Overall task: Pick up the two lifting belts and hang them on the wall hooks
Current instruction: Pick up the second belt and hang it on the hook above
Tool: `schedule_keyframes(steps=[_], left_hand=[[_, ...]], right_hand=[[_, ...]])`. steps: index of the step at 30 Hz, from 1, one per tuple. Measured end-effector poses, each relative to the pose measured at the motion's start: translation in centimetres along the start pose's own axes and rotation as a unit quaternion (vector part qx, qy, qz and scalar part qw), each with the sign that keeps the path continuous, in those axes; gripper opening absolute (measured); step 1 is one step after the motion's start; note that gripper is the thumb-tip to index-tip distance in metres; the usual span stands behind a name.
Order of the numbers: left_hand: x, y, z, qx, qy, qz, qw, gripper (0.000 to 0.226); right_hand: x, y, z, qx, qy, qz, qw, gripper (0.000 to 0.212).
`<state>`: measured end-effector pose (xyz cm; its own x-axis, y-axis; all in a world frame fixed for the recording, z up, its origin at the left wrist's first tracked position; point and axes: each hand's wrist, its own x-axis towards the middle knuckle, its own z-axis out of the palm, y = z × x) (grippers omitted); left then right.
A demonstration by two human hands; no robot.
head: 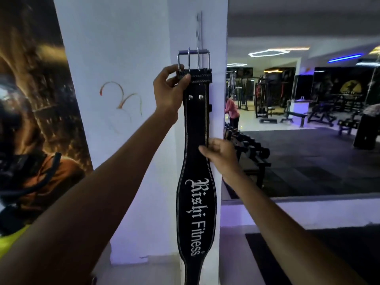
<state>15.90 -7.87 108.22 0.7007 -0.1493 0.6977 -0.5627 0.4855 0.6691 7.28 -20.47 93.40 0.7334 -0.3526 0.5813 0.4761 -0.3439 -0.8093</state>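
A black lifting belt (196, 202) with white lettering hangs straight down in front of a white pillar. Its steel two-prong buckle (193, 59) is at the top, just below a metal hook strip (199, 29) fixed to the pillar. My left hand (169, 90) pinches the belt right under the buckle. My right hand (221, 155) grips the belt's right edge about halfway down. A second black strap end (209, 108) peeks out behind the belt; whether it is the other belt I cannot tell.
The white pillar (123, 58) stands between a dark mural (30, 99) at left and a wall mirror (298, 110) at right. A dumbbell rack (246, 147), benches, machines and a person in red (231, 112) show there.
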Motion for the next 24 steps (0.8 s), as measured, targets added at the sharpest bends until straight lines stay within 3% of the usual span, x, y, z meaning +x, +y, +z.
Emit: schedule_keyframes(steps=[2, 4, 10, 15, 18, 24], left_hand=[[1.1, 1.2, 0.8, 0.011, 0.003, 0.012, 1.0, 0.023], [1.8, 1.6, 1.2, 0.014, 0.001, 0.015, 1.0, 0.022], [1.9, 0.9, 1.8, 0.021, 0.006, 0.004, 1.0, 0.026], [2.3, 1.4, 2.4, 0.029, 0.0, 0.007, 1.0, 0.024], [2.2, 1.8, 2.8, 0.026, -0.005, 0.015, 1.0, 0.023], [2.1, 2.0, 2.1, 0.025, -0.001, 0.015, 1.0, 0.024]], right_hand=[[-1.7, 2.4, -0.3, -0.01, -0.01, 0.009, 1.0, 0.027], [-3.6, 4.6, -0.5, -0.004, -0.01, 0.029, 1.0, 0.014], [-5.8, 8.1, -2.1, -0.049, -0.056, 0.107, 0.991, 0.012], [-0.4, 2.6, -3.0, -0.011, 0.013, 0.05, 0.999, 0.013], [1.4, 0.1, -2.7, 0.013, 0.014, 0.019, 1.0, 0.019], [-6.5, 8.9, -2.2, -0.02, -0.006, 0.106, 0.994, 0.014]])
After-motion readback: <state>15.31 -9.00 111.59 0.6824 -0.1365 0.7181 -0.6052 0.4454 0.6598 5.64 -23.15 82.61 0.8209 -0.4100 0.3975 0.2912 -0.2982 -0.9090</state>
